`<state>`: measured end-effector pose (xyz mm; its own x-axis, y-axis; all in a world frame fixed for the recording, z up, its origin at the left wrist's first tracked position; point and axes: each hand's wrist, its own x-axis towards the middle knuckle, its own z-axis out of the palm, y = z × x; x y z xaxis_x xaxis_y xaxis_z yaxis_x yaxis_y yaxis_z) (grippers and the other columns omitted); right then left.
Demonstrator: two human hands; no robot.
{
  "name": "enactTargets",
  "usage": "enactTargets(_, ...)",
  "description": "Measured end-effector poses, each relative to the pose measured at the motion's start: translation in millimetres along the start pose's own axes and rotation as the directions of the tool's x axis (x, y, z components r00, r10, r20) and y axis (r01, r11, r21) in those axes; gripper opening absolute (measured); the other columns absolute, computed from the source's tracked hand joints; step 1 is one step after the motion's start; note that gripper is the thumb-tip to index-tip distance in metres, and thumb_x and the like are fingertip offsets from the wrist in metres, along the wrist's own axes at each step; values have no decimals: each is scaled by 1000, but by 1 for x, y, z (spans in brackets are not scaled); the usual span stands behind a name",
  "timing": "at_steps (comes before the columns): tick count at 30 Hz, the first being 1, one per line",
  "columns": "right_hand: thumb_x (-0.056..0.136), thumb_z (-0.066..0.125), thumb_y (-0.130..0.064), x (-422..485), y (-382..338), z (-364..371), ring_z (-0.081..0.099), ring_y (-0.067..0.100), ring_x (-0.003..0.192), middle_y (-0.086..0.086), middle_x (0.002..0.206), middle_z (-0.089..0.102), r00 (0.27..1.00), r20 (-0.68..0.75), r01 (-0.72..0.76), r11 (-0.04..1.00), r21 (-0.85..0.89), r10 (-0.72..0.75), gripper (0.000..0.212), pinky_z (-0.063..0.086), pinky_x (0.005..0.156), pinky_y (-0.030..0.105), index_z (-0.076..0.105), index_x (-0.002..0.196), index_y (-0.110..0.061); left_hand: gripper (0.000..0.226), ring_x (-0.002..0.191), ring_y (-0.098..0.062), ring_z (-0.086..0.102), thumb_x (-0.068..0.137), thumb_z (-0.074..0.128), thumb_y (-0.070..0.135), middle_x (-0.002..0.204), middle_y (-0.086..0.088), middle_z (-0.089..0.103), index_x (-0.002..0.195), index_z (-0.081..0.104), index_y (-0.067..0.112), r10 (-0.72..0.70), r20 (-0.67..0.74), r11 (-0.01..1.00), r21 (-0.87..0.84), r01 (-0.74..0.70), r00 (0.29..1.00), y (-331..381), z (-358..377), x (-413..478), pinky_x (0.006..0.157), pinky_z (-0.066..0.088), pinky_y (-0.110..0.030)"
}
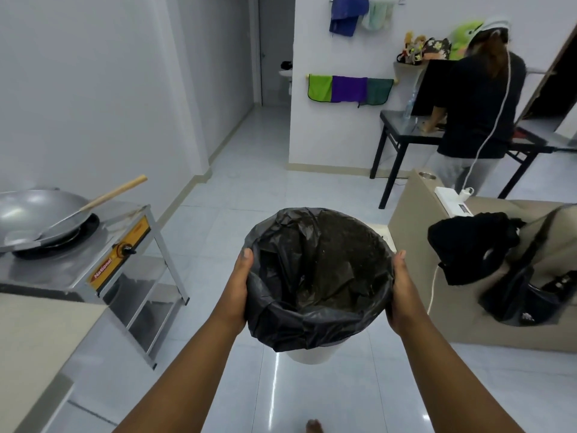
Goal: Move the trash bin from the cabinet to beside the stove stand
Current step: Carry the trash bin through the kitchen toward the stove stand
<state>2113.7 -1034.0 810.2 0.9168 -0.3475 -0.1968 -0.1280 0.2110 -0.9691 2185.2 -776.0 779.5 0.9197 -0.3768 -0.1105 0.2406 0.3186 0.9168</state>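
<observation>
There was one trash bin point(318, 354) in view, white on the outside and lined with one black plastic bag point(315, 276) folded over its rim. It was held up in the air above the tiled floor point(237, 182), in the middle of the room, apart from the stove stand point(125, 276) that stood at the left. On the stand was one wok point(34, 217) with one spatula point(93, 204) that had a wooden handle and rested inside it. Both arms were stretched forward and slightly down. The left hand point(237, 292) pressed on the left side of the rim with the palm turned inward and the thumb lying along the top edge of the bag. The right hand point(402, 292) did the same on the opposite side, so the bin was clamped between the two palms; the fingers below the rim were hidden. At the right was one beige sofa point(487, 332) with one black bag point(518, 295) on it. On the far wall hung three small cloths point(349, 89) in a row, green, purple and dark green, and two more cloths point(359, 14) higher up. One other person point(477, 104) stood at one black table point(402, 132), with the back to the camera.
</observation>
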Motion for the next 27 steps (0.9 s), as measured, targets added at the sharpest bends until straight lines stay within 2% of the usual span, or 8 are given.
enactTargets(2,77,27,-78,40,-8,2,54,20,125,-9,122,65,1000,18,7,1000,0,-7,67,35,115,47,61,122,-41,72,135,-30,55,92,44,69,148,-9,58,148,49,25,8,-17,1000,-2,-8,1000,4,2,35,115,38,-56)
enactTargets(6,78,31,-81,122,-26,4,51,24,132,1,137,61,998,55,-24,1000,-9,24,74,31,118,52,62,127,-36,74,136,-29,55,90,48,69,148,-9,57,149,48,24,31,-70,1000,-4,-31,997,17,6,107,116,38,-56)
enactTargets(9,95,23,-64,179,-42,10,50,25,131,-3,122,63,998,58,-21,1000,-22,23,47,32,117,50,60,110,-40,70,133,-28,58,93,43,66,145,-9,60,147,50,23,49,-96,999,-3,-50,994,24,5,158,114,40,-54)
enactTargets(11,99,23,-58,215,-49,16,50,25,127,-7,110,63,998,38,-39,999,-16,40,40,33,116,48,58,102,-40,69,133,-29,58,94,41,66,145,-9,60,148,50,23,54,-101,998,-14,-56,993,29,3,190,115,40,-54)
enactTargets(15,88,27,-71,292,-61,37,48,28,134,0,127,63,995,81,-54,998,-26,56,48,31,118,50,60,108,-43,68,133,-28,58,95,38,65,145,-8,61,147,51,23,68,-127,997,-28,-72,990,41,-11,258,115,40,-53)
enactTargets(18,81,27,-76,355,-64,58,47,27,135,-7,123,62,992,118,-47,998,-52,53,53,31,118,50,60,111,-47,71,133,-28,58,92,42,67,144,-8,61,146,52,23,67,-129,997,-37,-73,989,52,-31,318,116,39,-54)
enactTargets(22,90,18,-70,440,-70,93,43,26,136,0,140,53,989,130,-52,994,-93,64,48,30,118,48,56,110,-48,69,131,-29,60,93,41,67,142,-9,63,145,54,23,50,-137,997,-53,-58,989,67,-63,405,115,40,-56)
enactTargets(27,94,17,-66,537,-86,141,49,18,120,-8,122,57,990,117,-68,994,-89,78,46,36,108,39,55,110,-47,71,130,-31,60,90,42,69,141,-9,64,143,56,25,22,-142,998,-60,-30,990,102,-100,504,113,42,-57)
